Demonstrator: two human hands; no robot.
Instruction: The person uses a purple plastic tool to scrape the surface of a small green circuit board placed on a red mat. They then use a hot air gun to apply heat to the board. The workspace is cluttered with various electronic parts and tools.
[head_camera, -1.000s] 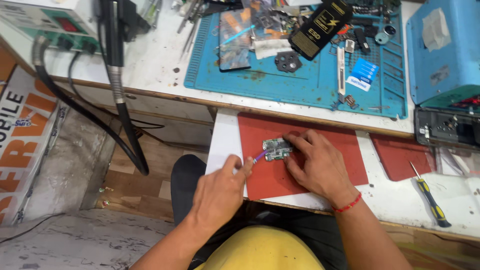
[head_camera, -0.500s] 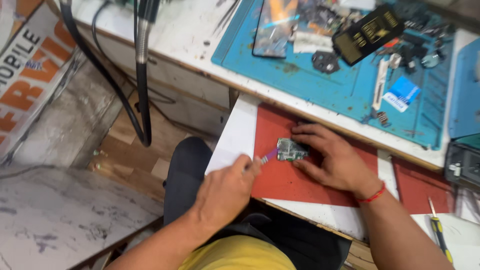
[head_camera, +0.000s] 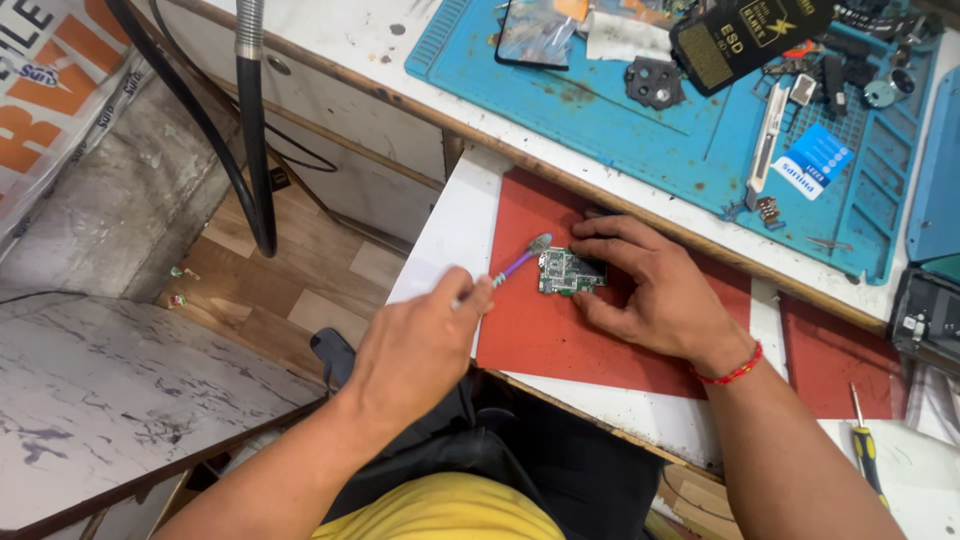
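Item: small green circuit board (head_camera: 570, 271) on red mat (head_camera: 545, 330), worked with a purple-handled brush (head_camera: 520, 262).

From my remote seat I log the following: my right hand (head_camera: 655, 290) lies flat-curled over the board, fingers (head_camera: 615, 232) partly bent, pinning it to the mat by its right edge. My left hand (head_camera: 420, 340) is closed around the brush handle, bristle end tilted up just left of the board; I cannot tell whether the bristles touch it. The red mat sits on a white pull-out shelf (head_camera: 450, 230). Behind it, a blue work mat (head_camera: 640, 120) carries a black brush (head_camera: 745, 38), a phone screen (head_camera: 535, 30) and small parts. A yellow-handled screwdriver (head_camera: 868, 455) lies far right. A black hose (head_camera: 250, 120) hangs at left.
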